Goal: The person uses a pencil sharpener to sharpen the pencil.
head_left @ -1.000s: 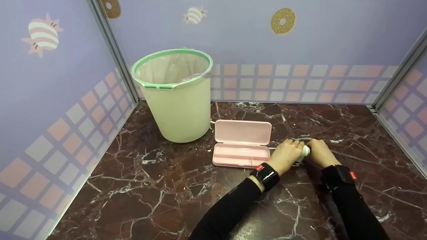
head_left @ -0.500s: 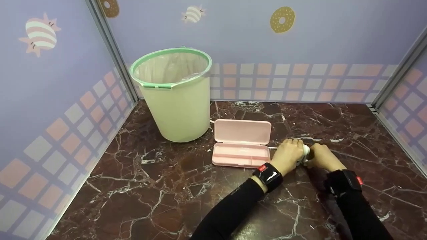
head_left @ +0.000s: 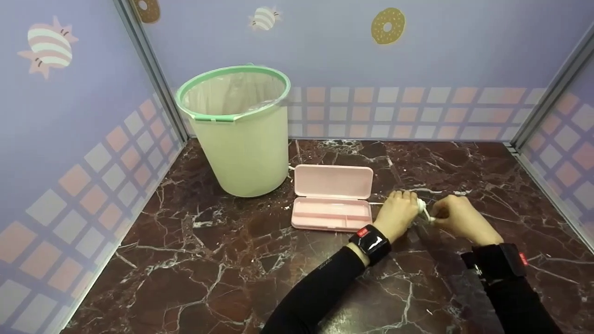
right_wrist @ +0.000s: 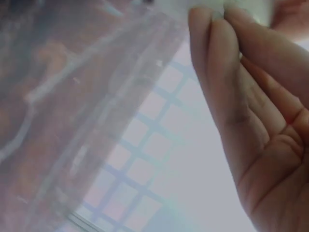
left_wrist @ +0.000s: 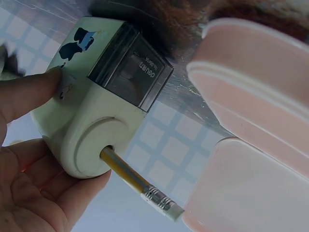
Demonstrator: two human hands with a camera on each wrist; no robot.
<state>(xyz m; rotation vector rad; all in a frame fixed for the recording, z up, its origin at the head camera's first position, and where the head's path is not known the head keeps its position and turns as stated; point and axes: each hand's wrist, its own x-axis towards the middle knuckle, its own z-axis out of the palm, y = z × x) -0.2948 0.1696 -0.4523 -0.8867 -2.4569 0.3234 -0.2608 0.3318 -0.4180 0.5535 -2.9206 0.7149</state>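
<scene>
My left hand [head_left: 398, 214] grips a white crank pencil sharpener [left_wrist: 79, 113] with a penguin picture and a dark clear shavings drawer. A yellow pencil [left_wrist: 128, 173] sits in its round hole, with the metal band and white eraser end sticking out. On the sharpener's other side, my right hand [head_left: 459, 219] pinches the small white crank knob [head_left: 432, 219] between thumb and fingertips. The right wrist view shows those fingertips [right_wrist: 217, 29] together at the top, with the pale sharpener blurred behind. To the left of my left hand lies an open pink pencil case [head_left: 320, 228].
A tall pale green bin [head_left: 246, 153] with a green rim and a plastic liner stands at the back left. Patterned panels [head_left: 334, 46] wall in the dark red marbled table [head_left: 209, 278]. White crumbs dot the table near the case.
My right hand has swung right and a little nearer to me, turning the crank, whose arm now shows. My left hand keeps holding the sharpener. The head view has shifted slightly.
</scene>
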